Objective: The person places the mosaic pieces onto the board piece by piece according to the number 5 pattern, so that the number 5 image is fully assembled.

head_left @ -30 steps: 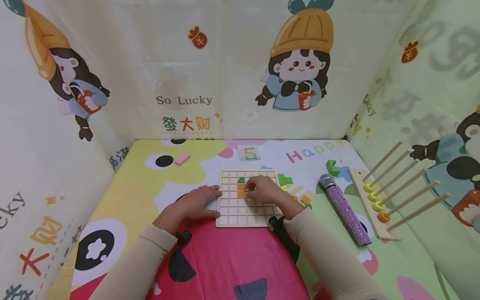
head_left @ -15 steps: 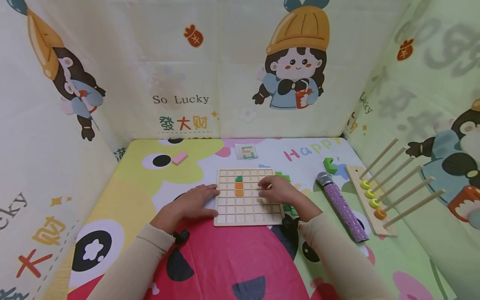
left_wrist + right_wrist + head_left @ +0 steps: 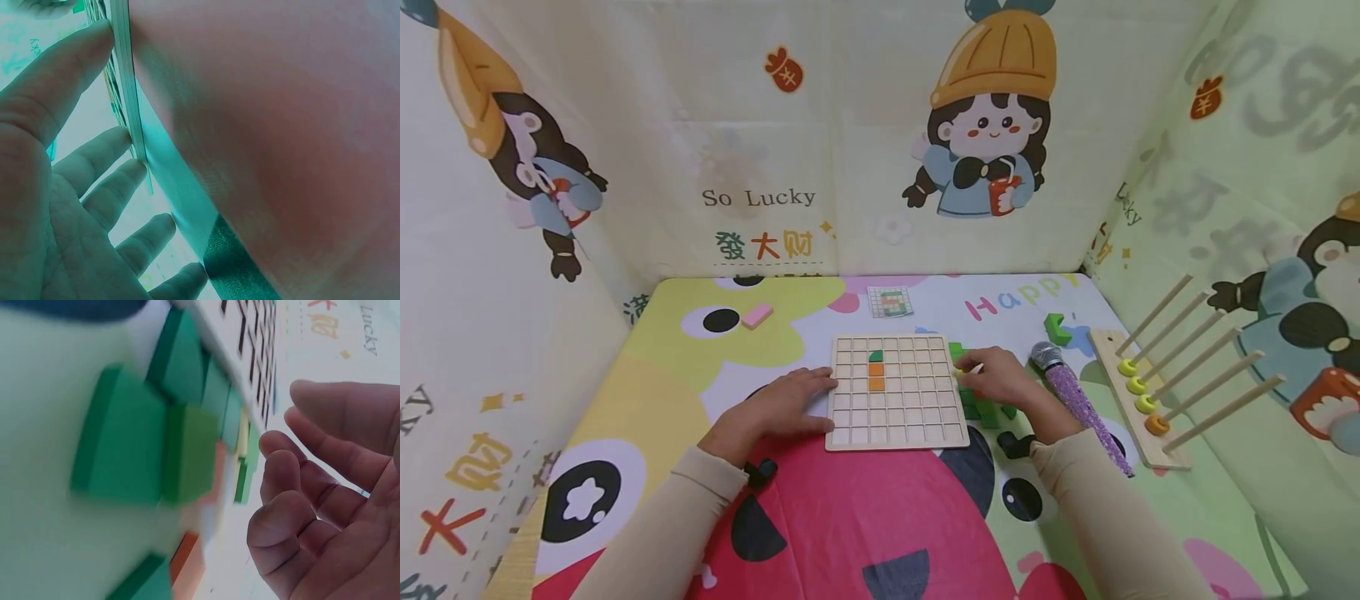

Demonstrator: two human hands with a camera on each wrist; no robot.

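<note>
Wooden grid board (image 3: pixel 897 392) lies flat on the cartoon-print desk (image 3: pixel 715 350), a green piece (image 3: pixel 876 357) and two orange pieces (image 3: pixel 876 377) set in one column. Left hand (image 3: pixel 775 408) rests flat with straight fingers against the board's left edge. Right hand (image 3: pixel 1000 379), fingers loosely curled and holding nothing, hovers over loose green blocks (image 3: pixel 981 410) just right of the board, beside a purple microphone (image 3: pixel 1078 400).
</note>
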